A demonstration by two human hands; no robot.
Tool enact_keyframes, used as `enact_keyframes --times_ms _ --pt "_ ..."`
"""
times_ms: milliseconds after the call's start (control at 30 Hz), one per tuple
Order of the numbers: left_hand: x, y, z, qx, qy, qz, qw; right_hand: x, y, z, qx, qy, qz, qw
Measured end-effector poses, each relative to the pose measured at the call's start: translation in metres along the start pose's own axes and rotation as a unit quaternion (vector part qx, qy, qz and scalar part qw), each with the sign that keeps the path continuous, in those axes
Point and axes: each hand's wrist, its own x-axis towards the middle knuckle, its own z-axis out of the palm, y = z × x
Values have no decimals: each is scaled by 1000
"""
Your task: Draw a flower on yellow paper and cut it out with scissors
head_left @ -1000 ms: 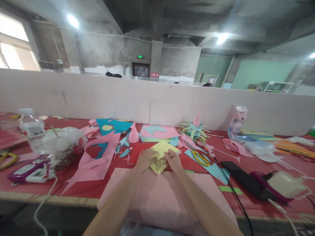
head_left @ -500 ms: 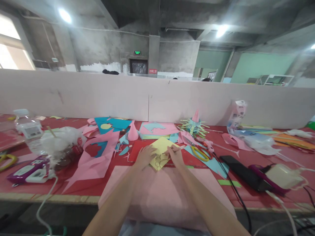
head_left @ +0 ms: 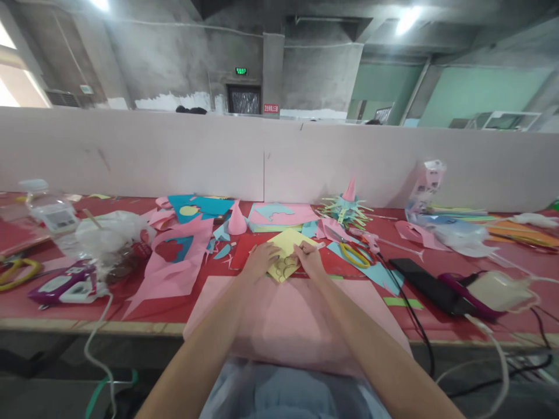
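Observation:
A yellow sheet of paper (head_left: 288,238) lies turned cornerwise in front of me, with dark curved outlines drawn on its near part. My left hand (head_left: 262,259) rests on the sheet's left side, fingers stretched out. At the right side, my right hand (head_left: 308,260) is closed around a pen (head_left: 320,245), whose pale end sticks out past the knuckles; its tip is hard to make out. Beneath the yellow sheet is red paper (head_left: 244,244). A large pink sheet (head_left: 283,317) spreads under my forearms and hangs over the table edge.
Yellow-handled scissors (head_left: 356,256) and a spiky paper model with a pink cone (head_left: 345,209) are to the right, near a black power bank (head_left: 430,291) and cables. Pink cut-outs (head_left: 174,279), a glue gun (head_left: 65,283) and a plastic bottle (head_left: 52,212) stand left. A white partition (head_left: 196,157) runs behind.
The view has tilted down, so everything sits higher in the picture. My right hand has shifted slightly over the yellow sheet with the pen; my left hand stays on the sheet.

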Motion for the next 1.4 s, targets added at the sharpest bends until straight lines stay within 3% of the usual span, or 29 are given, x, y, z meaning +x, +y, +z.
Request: enact_keyframes --times_ms 333,533,800,1000,1133,1400 --pt "-2 3 -8 15 -20 8 1000 -2 0 2 -60 -17 4 998" --pt "-3 5 -9 39 -19 6 999 0 4 5 -90 38 -18 995" --pt "-5 6 -10 63 -14 15 998 -1 -3 -1 24 29 -10 999" --pt "-3 0 -7 77 12 -16 997 5 8 -7 71 172 10 982" --pt "-1 -5 -5 98 32 -51 993 7 12 -14 50 217 30 974" --pt "1 -9 -12 114 65 -51 990 -7 -5 -22 -170 265 45 948"
